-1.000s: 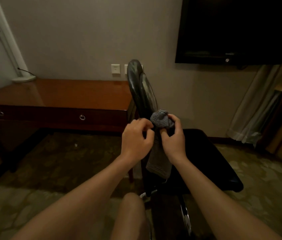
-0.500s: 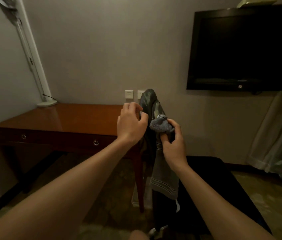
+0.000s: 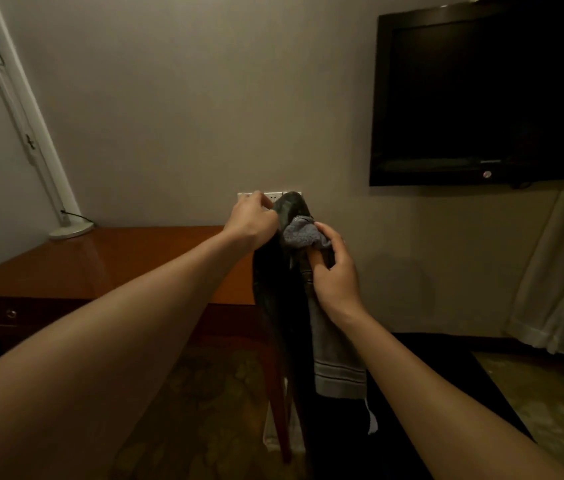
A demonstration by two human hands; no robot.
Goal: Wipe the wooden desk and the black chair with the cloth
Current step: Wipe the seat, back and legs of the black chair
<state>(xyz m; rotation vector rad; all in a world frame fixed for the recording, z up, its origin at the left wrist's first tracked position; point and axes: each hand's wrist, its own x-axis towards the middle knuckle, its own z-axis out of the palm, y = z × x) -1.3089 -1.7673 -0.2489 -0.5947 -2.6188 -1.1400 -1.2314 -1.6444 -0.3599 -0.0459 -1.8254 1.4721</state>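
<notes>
The black chair (image 3: 278, 289) stands side-on in front of me, its glossy backrest rising to a rounded top. My left hand (image 3: 252, 221) grips the upper left edge of that backrest. My right hand (image 3: 334, 271) holds the grey cloth (image 3: 337, 362) bunched against the right face of the backrest, with the rest of the cloth hanging down in a striped tail. The wooden desk (image 3: 93, 261) lies to the left, its polished top partly behind my left forearm. The chair seat is dark and hard to make out at the lower right.
A white lamp (image 3: 69, 232) stands on the desk's far left corner, leaning up the wall. Wall sockets (image 3: 273, 196) sit just behind the chair top. A black television (image 3: 481, 98) hangs at the right, with a pale curtain (image 3: 560, 271) below it. Patterned carpet covers the floor.
The view has tilted upward. My left hand has left the cloth and moved up to the top of the chair backrest. My right hand has kept the cloth on the backrest.
</notes>
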